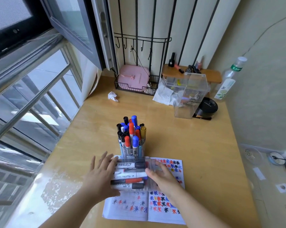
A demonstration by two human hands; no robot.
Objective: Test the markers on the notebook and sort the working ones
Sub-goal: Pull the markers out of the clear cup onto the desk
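An open notebook [165, 209] lies on the wooden desk, its pages covered with red, blue and black star marks. On its upper left page several markers [130, 176] lie side by side, seemingly inside a clear container on its side. My left hand [101, 176] rests against their left ends, fingers spread. My right hand [162, 177] presses the clear right end of that bundle. Just behind the notebook a clear holder [132, 152] stands upright, packed with several black, blue, red and yellow capped markers.
A tall clear plastic box [190, 97] and a black round case [207, 106] stand at the back right, next to a plastic bottle [229, 79]. A crumpled tissue [112, 96] and a wire basket with a pink item [133, 79] sit at the back. Window railing runs along the left.
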